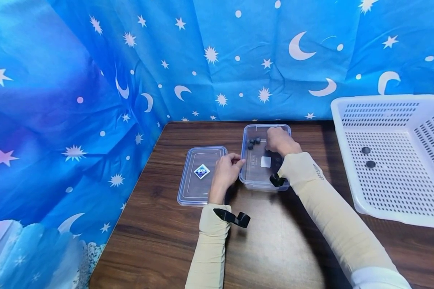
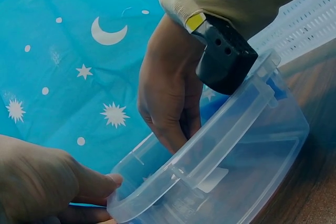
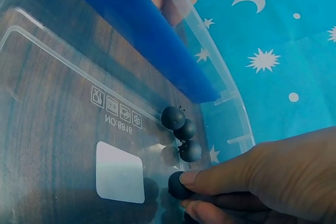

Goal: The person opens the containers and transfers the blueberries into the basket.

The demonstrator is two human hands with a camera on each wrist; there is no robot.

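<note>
We've got the right hand inside the box, pinching a dark ball just beside three more balls! Apart from it, we see the left hand gripping the box's edge, near the lid.

Blue cloth backdrop hung along far and left sides; printed with white moons, starbursts and dots. Creases noted throughout; purple patch seen at left. Worktop finished in dark brown wood grain, pale glare thrown on near middle. At near left, light-blue fabric seen, scalloped along its top, marked with pale snowflakes.
</note>
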